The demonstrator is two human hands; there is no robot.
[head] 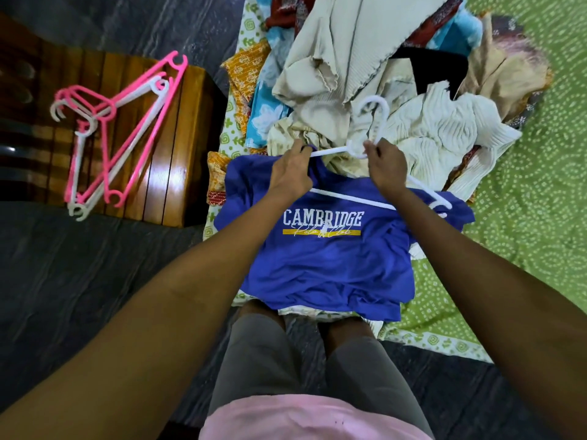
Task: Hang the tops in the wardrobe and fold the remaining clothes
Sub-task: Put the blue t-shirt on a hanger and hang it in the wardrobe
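Left hand: pinching collar of blue T-shirt
Right hand: pinching neck of white hanger
T-shirt: flat on green bedspread
Spare hangers: piled on wooden stool

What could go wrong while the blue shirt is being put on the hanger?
The white hanger lies mostly on top of the blue shirt, with only the left hand tucking one end under the collar, so the shirt might slip off when lifted. The hook, near the right hand, could also snag the clothes pile behind it.
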